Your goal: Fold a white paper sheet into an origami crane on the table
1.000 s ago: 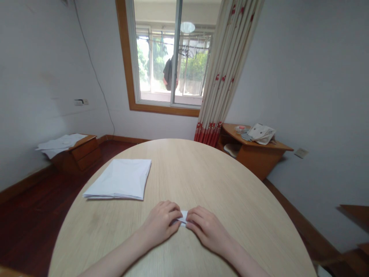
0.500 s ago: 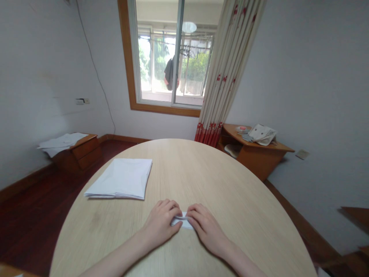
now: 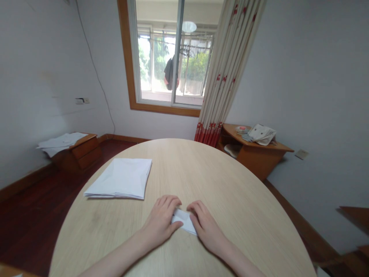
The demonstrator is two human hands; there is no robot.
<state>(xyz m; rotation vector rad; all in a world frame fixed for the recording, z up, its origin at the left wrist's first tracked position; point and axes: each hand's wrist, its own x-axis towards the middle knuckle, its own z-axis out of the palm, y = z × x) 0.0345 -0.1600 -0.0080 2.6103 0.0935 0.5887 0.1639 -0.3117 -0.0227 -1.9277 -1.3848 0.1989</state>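
Observation:
A small piece of folded white paper (image 3: 185, 220) lies near the front of the round table, slightly slanted, between my two hands. My left hand (image 3: 162, 216) grips its left end, thumb at the near edge and curled fingers at the far side. At the right end, my right hand (image 3: 205, 224) holds the paper with bent fingers and thumb close together. Part of both paper ends is hidden under the fingers. Farther left on the table rests a stack of white paper sheets (image 3: 123, 177).
The round wooden table (image 3: 230, 192) has a curved edge. Beyond it stand a low drawer cabinet (image 3: 86, 150) with papers at left and a corner desk (image 3: 262, 159) with a cloth bag (image 3: 261, 134) at right. A curtain (image 3: 225, 73) hangs by the window.
The folded paper has turned, its right end now closer to me. A raised fold seen before between the thumbs now looks flatter. Both hands have shifted only slightly.

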